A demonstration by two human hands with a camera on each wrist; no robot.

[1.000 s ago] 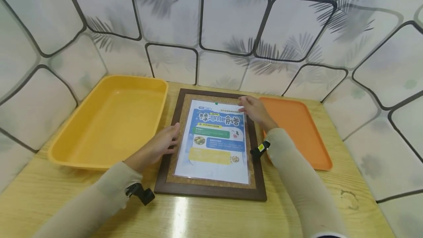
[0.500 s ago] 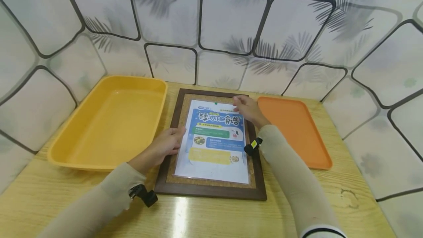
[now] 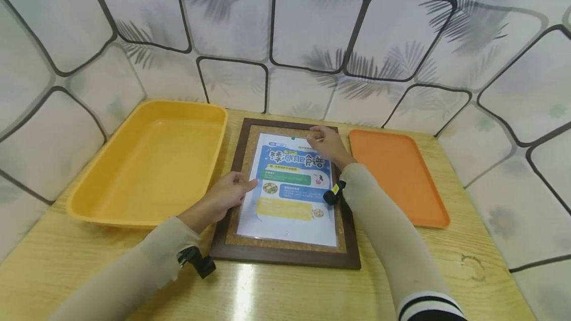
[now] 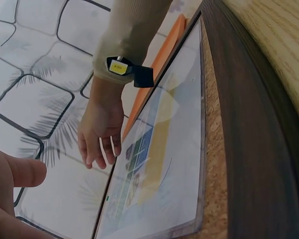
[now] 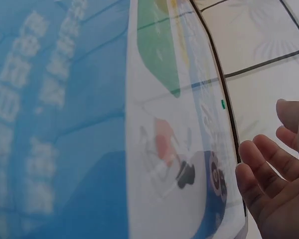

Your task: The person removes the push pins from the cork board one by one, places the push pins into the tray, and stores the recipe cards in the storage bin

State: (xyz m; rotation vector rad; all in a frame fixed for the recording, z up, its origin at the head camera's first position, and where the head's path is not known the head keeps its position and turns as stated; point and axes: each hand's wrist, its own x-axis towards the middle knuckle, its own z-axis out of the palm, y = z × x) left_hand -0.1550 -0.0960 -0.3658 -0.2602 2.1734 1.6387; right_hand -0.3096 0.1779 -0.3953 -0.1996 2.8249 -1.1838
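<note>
A cork board with a dark brown frame [image 3: 285,257] lies on the table, bearing a blue and white printed sheet [image 3: 285,227] in a glossy clear cover. One green pushpin [image 3: 293,138] sits at the sheet's top middle. My left hand [image 3: 220,194] hovers by the board's left side, its thumb reaching over the sheet's left edge. Over the sheet's upper right corner is my right hand [image 3: 327,143], fingers loosely bent. In the right wrist view this hand [image 5: 276,179] has nothing between its fingers. The left wrist view shows the left thumb [image 4: 27,172] stretched out, apart from the sheet.
A deep yellow tray [image 3: 218,162] stands left of the board, close to my left forearm. On the right lies a shallow orange tray [image 3: 401,172], beside my right sleeve. Patterned walls [image 3: 232,83] enclose the wooden table [image 3: 285,291] at the back and sides.
My right hand has shifted left along the top of the sheet, towards the pushpin. The left hand has moved slightly right, its thumb now over the sheet. Board and sheet stay in place.
</note>
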